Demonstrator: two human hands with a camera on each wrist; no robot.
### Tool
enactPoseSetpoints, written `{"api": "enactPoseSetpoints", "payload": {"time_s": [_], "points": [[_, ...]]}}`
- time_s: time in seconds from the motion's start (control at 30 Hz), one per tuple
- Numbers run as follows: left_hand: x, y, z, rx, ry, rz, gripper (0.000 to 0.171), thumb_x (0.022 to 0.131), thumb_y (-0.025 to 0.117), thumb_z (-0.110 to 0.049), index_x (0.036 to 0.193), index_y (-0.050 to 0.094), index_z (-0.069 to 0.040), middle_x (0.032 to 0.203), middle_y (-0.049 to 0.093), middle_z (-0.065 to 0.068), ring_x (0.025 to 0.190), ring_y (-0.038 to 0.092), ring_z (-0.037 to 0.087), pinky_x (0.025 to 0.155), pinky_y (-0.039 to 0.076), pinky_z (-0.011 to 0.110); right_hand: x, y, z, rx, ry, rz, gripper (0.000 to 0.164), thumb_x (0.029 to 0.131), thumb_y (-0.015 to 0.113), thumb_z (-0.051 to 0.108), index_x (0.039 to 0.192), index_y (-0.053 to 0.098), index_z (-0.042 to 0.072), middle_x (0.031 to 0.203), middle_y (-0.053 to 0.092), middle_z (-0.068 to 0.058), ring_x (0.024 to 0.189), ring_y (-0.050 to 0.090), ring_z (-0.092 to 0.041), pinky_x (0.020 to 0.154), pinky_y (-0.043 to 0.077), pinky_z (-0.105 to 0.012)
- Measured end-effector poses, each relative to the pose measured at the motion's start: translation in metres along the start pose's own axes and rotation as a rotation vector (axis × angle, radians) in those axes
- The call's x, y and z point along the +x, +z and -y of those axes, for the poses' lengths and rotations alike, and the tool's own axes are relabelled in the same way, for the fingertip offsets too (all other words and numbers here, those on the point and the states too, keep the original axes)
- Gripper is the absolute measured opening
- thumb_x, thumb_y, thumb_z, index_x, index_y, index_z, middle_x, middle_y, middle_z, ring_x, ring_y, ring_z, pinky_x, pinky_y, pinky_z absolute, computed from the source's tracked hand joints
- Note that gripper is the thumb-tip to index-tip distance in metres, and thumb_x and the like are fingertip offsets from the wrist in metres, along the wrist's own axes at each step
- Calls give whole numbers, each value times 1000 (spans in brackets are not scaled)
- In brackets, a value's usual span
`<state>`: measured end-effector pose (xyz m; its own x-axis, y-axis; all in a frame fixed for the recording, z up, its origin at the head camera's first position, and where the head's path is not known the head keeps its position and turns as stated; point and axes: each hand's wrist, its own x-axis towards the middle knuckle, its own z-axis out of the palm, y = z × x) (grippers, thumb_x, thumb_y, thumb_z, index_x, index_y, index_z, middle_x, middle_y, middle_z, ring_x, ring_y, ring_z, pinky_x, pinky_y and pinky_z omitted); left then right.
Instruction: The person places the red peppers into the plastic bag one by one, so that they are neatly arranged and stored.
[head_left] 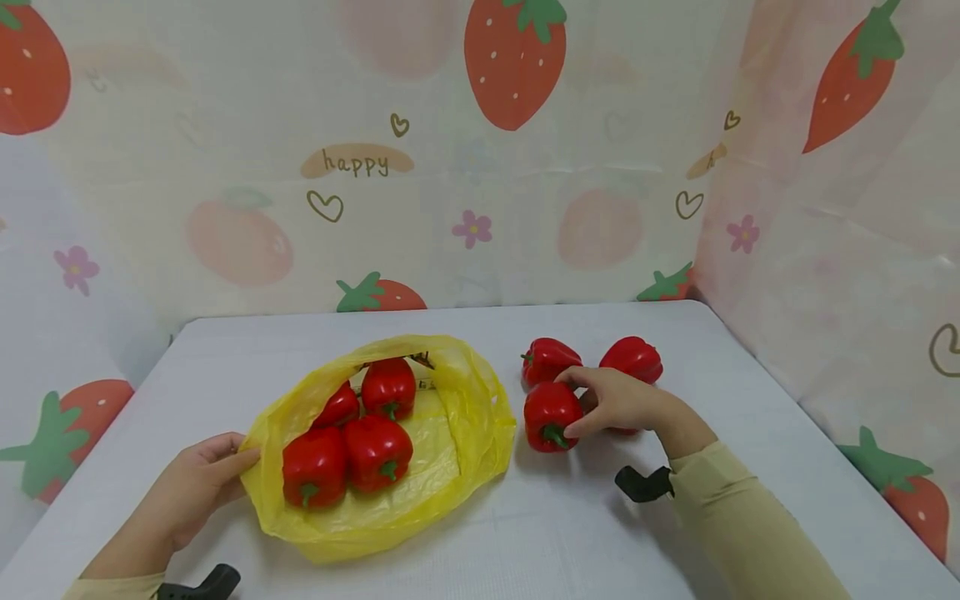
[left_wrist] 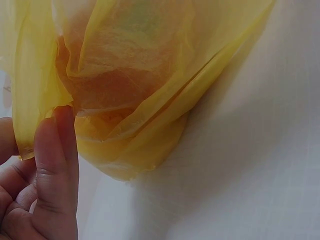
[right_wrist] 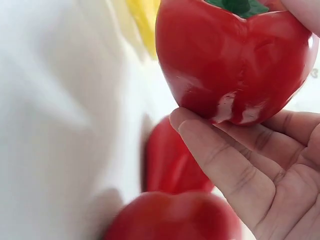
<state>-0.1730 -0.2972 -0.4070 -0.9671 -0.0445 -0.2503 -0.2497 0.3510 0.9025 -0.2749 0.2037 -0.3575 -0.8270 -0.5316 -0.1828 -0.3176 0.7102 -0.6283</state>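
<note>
My left hand (head_left: 198, 479) pinches the left rim of a yellow plastic bag (head_left: 480, 454) between thumb and fingers; the left wrist view shows the thin film (left_wrist: 35, 100) in that pinch. The bag lies with its mouth spread wide, and several red bell peppers (head_left: 378, 450) with green stems sit inside its left half. Just right of the bag, my right hand (head_left: 618, 404) grips another red bell pepper (head_left: 551, 412), thumb on one side and fingers on the other. In the right wrist view this pepper (right_wrist: 235, 60) rests against the fingertips, its stem away from them.
Behind the right hand lie two more red peppers, one at left (head_left: 551, 358) and one at right (head_left: 632, 357). A sliver of red shows under that hand. Everything stands on a white-covered table (head_left: 525, 533), with strawberry-print cloth (head_left: 525, 167) hanging behind and at both sides.
</note>
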Motion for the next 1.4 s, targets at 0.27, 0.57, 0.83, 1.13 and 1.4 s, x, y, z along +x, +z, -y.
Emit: {"api": "enactPoseSetpoints", "payload": {"time_s": [0.27,0.57,0.83,1.13,1.4], "points": [[0,0,0,12,-1,-6,46,90,56,-37,115,52,2,105,58,6,87,57,16,78,53,27,4,-15,16,-23,27,9,67,62,81,42,118,49,25,109,56,3,100,53,-19,73,52,-34],[-1,0,0,11,-4,-7,47,89,56,-38,115,52,1,107,58,7,87,57,16,78,53,28,11,-21,33,46,-8,26,67,62,82,37,119,48,24,112,56,3,103,53,-20,74,52,-35],[0,1,0,12,-1,-4,46,90,56,-37,114,52,1,106,59,6,87,57,17,78,53,28,28,-18,57,72,-87,60,63,63,83,33,117,49,25,109,59,4,99,56,-18,76,52,-34],[-2,0,-2,12,1,-4,47,89,56,-39,114,52,1,106,59,6,87,58,16,78,53,28,53,-5,78,46,-101,86,65,62,83,36,117,49,26,110,55,6,94,57,-18,73,53,-32],[-3,-1,-3,5,4,-3,48,89,56,-39,114,52,1,106,59,6,87,58,17,78,53,28,74,11,92,61,-120,97,63,64,82,36,117,49,25,109,56,6,93,58,-14,79,50,-31]]}}
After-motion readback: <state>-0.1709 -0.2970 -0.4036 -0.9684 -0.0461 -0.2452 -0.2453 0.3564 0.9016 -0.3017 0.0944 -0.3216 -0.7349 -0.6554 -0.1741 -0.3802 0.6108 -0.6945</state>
